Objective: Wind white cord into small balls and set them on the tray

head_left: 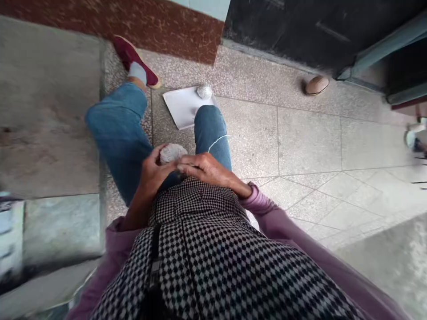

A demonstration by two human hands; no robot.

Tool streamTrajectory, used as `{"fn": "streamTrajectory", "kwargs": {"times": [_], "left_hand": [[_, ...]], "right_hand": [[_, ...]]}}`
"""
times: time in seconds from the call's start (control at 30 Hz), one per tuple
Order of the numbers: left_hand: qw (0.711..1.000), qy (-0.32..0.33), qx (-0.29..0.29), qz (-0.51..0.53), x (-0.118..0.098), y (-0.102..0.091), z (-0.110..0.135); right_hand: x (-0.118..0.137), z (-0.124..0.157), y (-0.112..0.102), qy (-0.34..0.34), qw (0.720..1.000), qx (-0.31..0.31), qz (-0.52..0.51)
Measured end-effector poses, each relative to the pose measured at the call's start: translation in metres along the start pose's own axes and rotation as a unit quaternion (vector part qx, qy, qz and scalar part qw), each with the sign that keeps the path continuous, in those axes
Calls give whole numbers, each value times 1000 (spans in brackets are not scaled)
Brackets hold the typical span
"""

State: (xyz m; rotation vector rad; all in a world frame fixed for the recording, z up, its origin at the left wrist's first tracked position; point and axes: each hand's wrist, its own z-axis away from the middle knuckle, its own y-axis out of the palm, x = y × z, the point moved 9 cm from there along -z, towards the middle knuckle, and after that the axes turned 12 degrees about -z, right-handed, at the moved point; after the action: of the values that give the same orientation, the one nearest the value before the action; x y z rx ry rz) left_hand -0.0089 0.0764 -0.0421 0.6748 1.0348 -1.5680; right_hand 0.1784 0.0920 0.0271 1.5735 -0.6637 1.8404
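Note:
My left hand (154, 170) is closed around a whitish, round, rough-textured piece (172, 153), held above my lap. Whether it is yarn or another material, I cannot make out. Close beside it, my right hand (205, 168) has thumb and fingers pinched together, its fingertips meeting those of the left hand. Anything in that pinch is too small or hidden to name. A thin white thread (218, 141) lies over my right knee. On the floor past my knees is a white tray (178, 106), partly covered by the knee, with a whitish crinkled ball (204, 92) in it.
A maroon shoe (133, 58) is on my left foot beside the tray. On the tiled floor (307, 142) to the right lies a rounded brown object (316, 85). A dark doorway (287, 35) and a red-brown wall base (173, 26) stand ahead. A grey slab (63, 226) is at left.

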Motion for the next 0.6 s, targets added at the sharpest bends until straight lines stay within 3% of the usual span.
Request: {"fn": "streamTrajectory", "kwargs": {"times": [0.17, 0.3, 0.43, 0.6], "left_hand": [[985, 7, 124, 120, 8, 27, 10], [954, 30, 165, 248, 5, 36, 14], [938, 58, 83, 332, 3, 19, 10], [935, 44, -9, 353, 11, 7, -4]], "right_hand": [[-3, -26, -53, 3, 994, -107, 7], [-31, -40, -46, -5, 992, -120, -44], [-56, -33, -24, 14, 991, -115, -73], [-59, -15, -4, 57, 995, -66, -44]]}}
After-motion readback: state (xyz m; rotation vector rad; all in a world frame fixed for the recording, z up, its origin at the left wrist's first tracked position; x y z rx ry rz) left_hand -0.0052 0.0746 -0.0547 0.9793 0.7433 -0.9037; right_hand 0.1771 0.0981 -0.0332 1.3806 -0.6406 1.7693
